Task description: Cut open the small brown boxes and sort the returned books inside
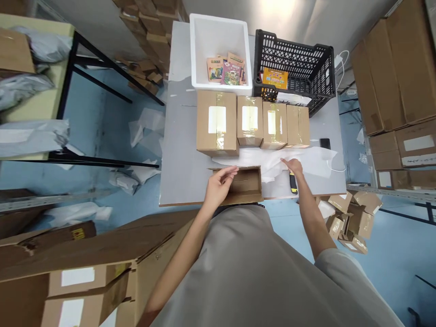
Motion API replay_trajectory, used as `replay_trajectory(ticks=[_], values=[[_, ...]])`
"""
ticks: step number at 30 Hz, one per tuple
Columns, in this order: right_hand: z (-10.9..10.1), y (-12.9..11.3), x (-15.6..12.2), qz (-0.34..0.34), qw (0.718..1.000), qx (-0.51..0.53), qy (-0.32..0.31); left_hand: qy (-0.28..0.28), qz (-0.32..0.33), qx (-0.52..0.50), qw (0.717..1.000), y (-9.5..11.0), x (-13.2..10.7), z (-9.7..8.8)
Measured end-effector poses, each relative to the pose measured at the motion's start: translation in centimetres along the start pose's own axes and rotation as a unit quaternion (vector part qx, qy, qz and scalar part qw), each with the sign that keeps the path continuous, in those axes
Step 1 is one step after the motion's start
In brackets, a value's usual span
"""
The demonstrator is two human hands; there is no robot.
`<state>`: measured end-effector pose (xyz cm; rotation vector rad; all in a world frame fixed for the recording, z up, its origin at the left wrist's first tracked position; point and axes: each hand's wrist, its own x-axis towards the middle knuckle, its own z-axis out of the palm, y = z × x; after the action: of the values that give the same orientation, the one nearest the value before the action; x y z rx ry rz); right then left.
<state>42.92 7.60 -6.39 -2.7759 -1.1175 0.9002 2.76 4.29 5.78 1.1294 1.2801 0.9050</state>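
The open box [247, 184] sits at the near edge of the surface [184, 172], its left wall gripped by the left hand [220, 181], while the right hand [293, 166] touches the white paper [313, 159] just right of it, though the picture does not show whether it pinches the paper.

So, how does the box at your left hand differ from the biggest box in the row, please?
The open box is unsealed, inside showing; the biggest box is taped shut with a white label. The left hand touches the open box; the biggest box stands untouched. Both are brown cardboard.
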Motion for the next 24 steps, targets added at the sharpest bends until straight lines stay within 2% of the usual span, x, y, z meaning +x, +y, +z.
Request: replay_trajectory(ticks=[2,4,8,11,14,17,19,21,24], values=[[1.6,-1.5,-1.1,0.009,1.0,-0.008,-0.009,-0.001,-0.005,-0.005,1.0,0.0,-0.1,0.1],[2.1,-2.5,-2.1,0.013,1.0,-0.005,-0.003,0.001,-0.01,-0.009,1.0,-0.1,-0.3,0.1],[0.1,-3.4,-4.7,-0.006,0.999,0.012,0.043,0.008,-0.023,-0.016,1.0,0.1,-0.5,0.2],[-1.9,-4.2,-8.3,-0.082,0.986,0.071,0.123,-0.015,-0.01,-0.02,1.0,1.2,-0.8,0.8],[-3.3,-6.0,-13.4,-0.213,0.944,0.18,0.179,-0.074,0.025,-0.029,0.997,3.1,-1.2,1.8],[-3.7,-8.9,-19.2,-0.323,0.897,0.245,0.174,-0.138,0.027,-0.061,0.988,5.0,-1.4,2.7],[-3.6,-11.0,-22.7,-0.371,0.877,0.261,0.158,-0.147,0.024,-0.095,0.984,5.8,-1.4,3.0],[-3.1,-12.9,-25.7,-0.409,0.865,0.263,0.122,-0.119,0.015,-0.131,0.984,6.1,-1.2,3.0],[-2.2,-14.3,-28.7,-0.458,0.847,0.269,0.031,-0.045,-0.041,-0.176,0.982,5.9,-0.7,2.3]])
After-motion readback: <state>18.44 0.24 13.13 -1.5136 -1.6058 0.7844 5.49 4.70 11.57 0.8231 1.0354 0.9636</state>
